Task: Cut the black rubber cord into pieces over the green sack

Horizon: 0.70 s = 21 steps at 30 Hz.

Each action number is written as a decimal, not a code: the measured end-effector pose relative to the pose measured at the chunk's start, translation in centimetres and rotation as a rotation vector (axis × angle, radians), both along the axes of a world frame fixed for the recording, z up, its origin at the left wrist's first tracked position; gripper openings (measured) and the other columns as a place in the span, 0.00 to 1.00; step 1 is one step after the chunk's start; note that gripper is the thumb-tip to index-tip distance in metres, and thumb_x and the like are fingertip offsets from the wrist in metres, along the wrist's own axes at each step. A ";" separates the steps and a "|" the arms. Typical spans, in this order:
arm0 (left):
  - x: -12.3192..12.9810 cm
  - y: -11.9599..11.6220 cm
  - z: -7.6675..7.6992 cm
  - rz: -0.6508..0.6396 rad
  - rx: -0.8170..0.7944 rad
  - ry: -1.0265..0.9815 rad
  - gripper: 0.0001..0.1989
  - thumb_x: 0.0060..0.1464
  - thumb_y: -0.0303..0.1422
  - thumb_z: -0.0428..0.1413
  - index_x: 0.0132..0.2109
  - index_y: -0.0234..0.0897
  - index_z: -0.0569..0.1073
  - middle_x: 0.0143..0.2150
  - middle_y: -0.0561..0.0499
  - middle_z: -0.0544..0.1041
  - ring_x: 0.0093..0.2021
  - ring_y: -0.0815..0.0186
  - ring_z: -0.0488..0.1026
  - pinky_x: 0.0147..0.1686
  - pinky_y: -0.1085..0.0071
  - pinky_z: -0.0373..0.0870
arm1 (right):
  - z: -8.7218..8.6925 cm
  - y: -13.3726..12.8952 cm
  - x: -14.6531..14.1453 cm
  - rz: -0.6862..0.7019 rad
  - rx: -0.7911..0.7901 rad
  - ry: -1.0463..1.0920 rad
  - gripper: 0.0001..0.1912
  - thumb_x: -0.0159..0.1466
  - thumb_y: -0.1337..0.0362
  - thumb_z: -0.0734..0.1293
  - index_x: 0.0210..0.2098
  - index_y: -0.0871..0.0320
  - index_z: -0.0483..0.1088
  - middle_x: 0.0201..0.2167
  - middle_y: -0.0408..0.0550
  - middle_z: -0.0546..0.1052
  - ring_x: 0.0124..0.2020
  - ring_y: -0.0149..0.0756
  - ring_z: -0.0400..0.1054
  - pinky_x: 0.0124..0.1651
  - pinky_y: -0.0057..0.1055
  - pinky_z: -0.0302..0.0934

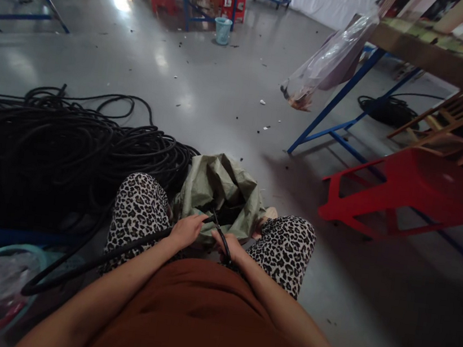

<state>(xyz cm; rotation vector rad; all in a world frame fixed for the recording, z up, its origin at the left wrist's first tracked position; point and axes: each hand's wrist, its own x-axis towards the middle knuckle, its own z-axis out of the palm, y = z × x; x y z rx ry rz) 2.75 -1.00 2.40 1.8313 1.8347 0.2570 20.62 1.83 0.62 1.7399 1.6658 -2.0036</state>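
Note:
My left hand (187, 230) is closed round a black rubber hose (137, 245), whose end reaches over the mouth of a grey-green woven sack (202, 184). From that hand the hose runs back over my left thigh and loops down beside me. In my right hand (229, 246) is a pair of scissors (225, 241) with dark handles, its blades pointing up at the hose end. Whether the blades touch the hose is too small to tell. The sack stands between my knees with its top folded open; dark pieces lie inside, partly in shadow.
A large heap of coiled black hose (69, 141) lies at my left. Below it stands a teal basket (29, 252) holding clear plastic. To the right are a red stool (417, 186) and a blue-legged table (443, 59) with a plastic bag (330, 55) hanging from it. Small scraps dot the floor.

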 end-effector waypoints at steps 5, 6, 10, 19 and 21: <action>-0.1 0.0 -0.4 -0.023 0.023 0.020 0.18 0.57 0.33 0.43 0.55 0.46 0.64 0.48 0.51 0.72 0.45 0.67 0.70 0.43 0.73 0.64 | 0.3 0.1 -0.1 0.025 0.084 -0.064 0.26 0.59 0.46 0.57 0.18 0.62 0.65 0.12 0.44 0.63 0.13 0.29 0.61 0.18 0.23 0.53; -0.1 0.0 -0.4 -0.025 0.023 0.021 0.18 0.57 0.34 0.43 0.55 0.46 0.64 0.48 0.51 0.72 0.45 0.67 0.70 0.43 0.73 0.64 | 0.2 0.1 -0.1 0.037 0.101 -0.075 0.26 0.59 0.46 0.57 0.18 0.62 0.65 0.12 0.44 0.63 0.14 0.30 0.61 0.18 0.23 0.54; -0.1 0.0 -0.4 -0.029 0.015 0.022 0.19 0.57 0.33 0.43 0.55 0.45 0.64 0.48 0.51 0.72 0.45 0.66 0.69 0.43 0.72 0.64 | -0.2 0.0 -0.1 0.065 0.161 -0.112 0.27 0.60 0.46 0.56 0.18 0.62 0.66 0.12 0.45 0.64 0.15 0.29 0.61 0.18 0.22 0.54; 0.0 0.0 0.1 -0.009 -0.016 0.001 0.18 0.57 0.33 0.43 0.54 0.46 0.65 0.48 0.52 0.72 0.45 0.67 0.69 0.44 0.73 0.63 | -0.5 -0.1 0.0 0.106 0.180 -0.183 0.26 0.59 0.46 0.59 0.18 0.62 0.67 0.10 0.45 0.63 0.20 0.34 0.66 0.23 0.23 0.57; 0.0 0.0 0.2 -0.012 -0.025 0.002 0.18 0.57 0.33 0.43 0.54 0.46 0.65 0.48 0.52 0.72 0.45 0.67 0.69 0.44 0.73 0.63 | -0.4 -0.1 0.0 0.109 0.190 -0.187 0.25 0.58 0.47 0.60 0.18 0.62 0.67 0.10 0.45 0.62 0.21 0.35 0.66 0.24 0.24 0.57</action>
